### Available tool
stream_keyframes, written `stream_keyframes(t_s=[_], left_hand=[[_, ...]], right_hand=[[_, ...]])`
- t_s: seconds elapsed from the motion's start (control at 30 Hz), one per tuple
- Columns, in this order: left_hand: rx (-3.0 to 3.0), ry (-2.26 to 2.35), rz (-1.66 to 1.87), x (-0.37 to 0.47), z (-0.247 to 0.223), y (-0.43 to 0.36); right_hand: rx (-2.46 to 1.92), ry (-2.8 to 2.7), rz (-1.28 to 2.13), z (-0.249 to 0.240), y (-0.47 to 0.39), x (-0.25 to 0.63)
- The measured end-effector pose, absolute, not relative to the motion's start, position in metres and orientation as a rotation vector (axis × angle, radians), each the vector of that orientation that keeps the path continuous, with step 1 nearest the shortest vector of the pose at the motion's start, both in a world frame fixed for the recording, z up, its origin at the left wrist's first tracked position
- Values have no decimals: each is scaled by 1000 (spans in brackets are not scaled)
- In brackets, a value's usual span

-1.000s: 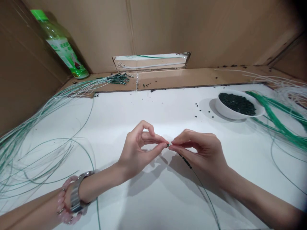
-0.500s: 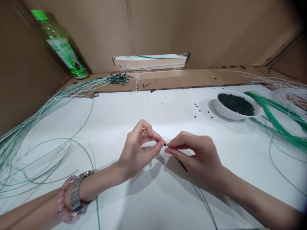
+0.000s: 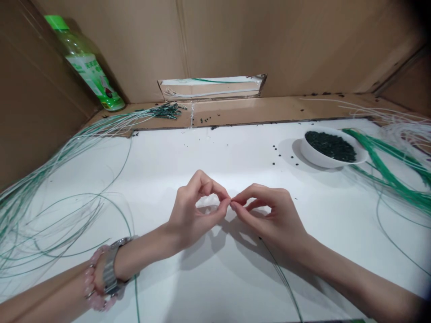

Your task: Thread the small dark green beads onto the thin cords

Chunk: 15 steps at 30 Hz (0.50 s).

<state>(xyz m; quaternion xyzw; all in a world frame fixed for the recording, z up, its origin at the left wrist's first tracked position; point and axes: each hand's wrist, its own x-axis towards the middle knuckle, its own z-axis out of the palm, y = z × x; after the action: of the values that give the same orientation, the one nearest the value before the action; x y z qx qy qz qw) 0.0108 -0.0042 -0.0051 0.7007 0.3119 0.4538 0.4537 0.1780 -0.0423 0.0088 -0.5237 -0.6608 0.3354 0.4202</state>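
My left hand (image 3: 198, 213) and my right hand (image 3: 274, 213) meet at their pinched fingertips in the middle of the white surface. What lies between the fingertips is too small and covered to make out. A thin green and pale thread (image 3: 281, 273) comes out from under my right hand, with a dark bead at its upper end, and runs down to the bottom edge. A white bowl (image 3: 316, 158) full of dark green beads (image 3: 332, 146) stands behind my right hand, with several loose beads beside it.
Cardboard walls (image 3: 222, 40) surround the white surface (image 3: 202, 152). A green-capped bottle (image 3: 89, 74) leans at the back left. Strands (image 3: 37, 166) with a beaded bundle (image 3: 166, 111) spread over the left side. Green threads (image 3: 387, 166) and white strands (image 3: 404, 130) lie at the right.
My right hand has shifted slightly left, and the fingertips of both hands have closed together. The dark bead between them and most of the beads below my right hand are now hidden.
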Motion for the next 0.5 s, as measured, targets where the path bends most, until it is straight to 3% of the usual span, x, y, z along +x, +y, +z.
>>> stream_keyframes(t_s=[0.27,0.5], left_hand=[[1642,790,1050,10,-1,0],[1943,794,872,8,4,8]], right_hand=[[-1287,-1504,1059,6,-39,180],[-1283,-1472,1093,4,-38,181]])
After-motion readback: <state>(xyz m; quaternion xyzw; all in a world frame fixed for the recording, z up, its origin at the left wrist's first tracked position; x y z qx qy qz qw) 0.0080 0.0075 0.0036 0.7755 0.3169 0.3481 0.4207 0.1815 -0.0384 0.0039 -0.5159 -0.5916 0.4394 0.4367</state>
